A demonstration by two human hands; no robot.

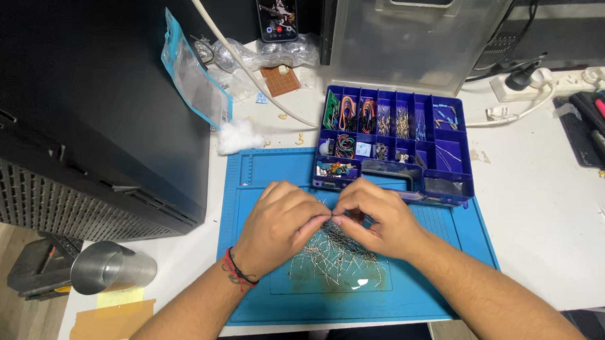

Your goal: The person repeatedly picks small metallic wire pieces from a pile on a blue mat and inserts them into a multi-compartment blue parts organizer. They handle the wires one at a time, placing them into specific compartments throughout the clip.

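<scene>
A person's two bare hands are meeting over a blue work mat (446,289) on a white desk (542,225); the left hand (278,223), wearing a red and black wrist cord, is curling its fingers inward, and the right hand (381,220) is pressing its fingertips against the left's, both seeming to pinch thin wire leads at the top of a loose pile of small wire-legged components (336,258); that pile is lying on the mat directly beneath the hands, fanned out, probably so single pieces can be picked apart. Just beyond the hands a blue compartment box (459,189) is standing open, its clear lid tilted back, its cells holding coloured wire loops and small parts close within reach. At the upper left a clear plastic bag with a light-blue edge (195,72) is leaning against a black computer case (83,102); a tuft of white cotton (238,135) is lying beside it; a metal cup (111,267) is lying on its side at the lower left, above a yellow sticky note (120,296).
</scene>
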